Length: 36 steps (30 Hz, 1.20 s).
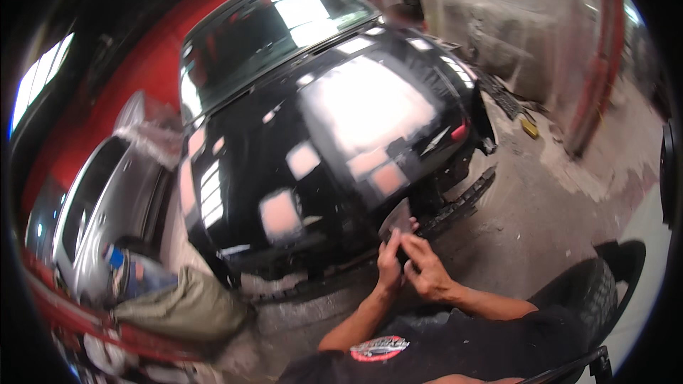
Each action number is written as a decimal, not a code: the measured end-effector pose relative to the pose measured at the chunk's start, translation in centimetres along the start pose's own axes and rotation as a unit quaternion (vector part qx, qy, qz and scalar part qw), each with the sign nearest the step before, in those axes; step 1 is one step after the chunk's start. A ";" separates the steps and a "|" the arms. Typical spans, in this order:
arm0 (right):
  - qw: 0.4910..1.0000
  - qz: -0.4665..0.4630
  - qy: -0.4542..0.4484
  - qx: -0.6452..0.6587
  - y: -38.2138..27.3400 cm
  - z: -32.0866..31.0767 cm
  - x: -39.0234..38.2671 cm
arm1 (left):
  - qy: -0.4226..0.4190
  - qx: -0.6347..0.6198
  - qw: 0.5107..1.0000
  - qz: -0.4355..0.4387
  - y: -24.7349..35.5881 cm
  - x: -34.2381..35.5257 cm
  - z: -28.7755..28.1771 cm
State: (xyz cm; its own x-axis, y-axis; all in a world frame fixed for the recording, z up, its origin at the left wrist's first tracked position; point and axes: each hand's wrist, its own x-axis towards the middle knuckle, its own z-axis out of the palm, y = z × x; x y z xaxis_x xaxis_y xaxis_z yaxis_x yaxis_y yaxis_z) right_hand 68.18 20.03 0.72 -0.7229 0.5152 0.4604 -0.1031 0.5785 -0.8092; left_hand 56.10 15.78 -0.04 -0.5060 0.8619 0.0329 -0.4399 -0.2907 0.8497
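Fingers bent on both hands: on the left hand, apparently closed on the lower end of a thin grey blade-like sheet; on the right hand, curled in from the other side, close by that same end. Cannot tell, through the blur, whether gripping it there, touching it or merely near; nor tell its exact kind. Find the sheet tip upward, near the middle of the front edge of the black car hood, overlapping that edge in the view; cannot tell whether touching.

Best, judging from this pose, to steady the sheet low with the left hand and bring the right hand in from the side, with fingertips off the free edge. Grip lightly, to avoid bending anything so thin. Keep both wrists near each other for fine control, and hold the tip clear of the glossy paint, to avoid scratching it.

Beyond the hands, mind the pale pink patch near the front edge, toward the left corner, and the two pinkish squares nearer the right corner. Farther back, avoid brushing the large white patch, spread over the right half toward the windshield.
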 end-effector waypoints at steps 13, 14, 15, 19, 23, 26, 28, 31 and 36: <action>0.960 0.146 0.237 0.016 13.3 -15.0 -2.7 | -0.115 0.393 0.912 0.007 -10.3 4.0 14.4; 0.934 0.242 0.240 0.106 14.9 -16.3 -2.7 | -0.142 0.470 0.867 0.091 -11.1 3.5 15.4; 0.939 0.257 0.194 0.124 16.0 -18.0 -3.4 | -0.126 0.464 0.874 0.064 -11.7 3.1 16.1; 0.947 0.244 0.151 0.147 17.2 -21.5 -4.6 | -0.064 0.406 0.911 0.023 -15.3 4.7 18.7; 0.962 0.215 0.160 0.041 14.5 -21.1 -6.3 | 0.016 0.443 0.896 -0.003 -17.4 9.0 19.2; 0.928 0.277 0.163 0.188 14.1 -21.8 -8.0 | 0.038 0.465 0.885 -0.008 -17.3 9.0 17.7; 0.911 0.287 0.194 0.225 15.7 -24.0 -8.5 | -0.002 0.407 0.913 -0.004 -17.1 7.1 16.9; 0.815 0.400 0.258 0.330 18.9 -27.4 -9.2 | -0.227 0.370 0.815 0.384 -17.7 5.1 16.8; 0.840 0.412 0.119 0.332 19.5 -28.6 -10.9 | -0.269 0.427 0.730 0.460 -19.8 3.9 19.2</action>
State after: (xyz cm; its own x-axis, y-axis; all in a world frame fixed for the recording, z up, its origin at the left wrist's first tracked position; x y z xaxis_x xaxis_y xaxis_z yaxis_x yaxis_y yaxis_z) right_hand 93.58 43.74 -9.67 -0.5875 0.7246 -0.3603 -0.0502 -0.4770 -0.8774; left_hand 77.04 32.89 -6.59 0.1698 0.5696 0.8042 0.6428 -0.6826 0.3478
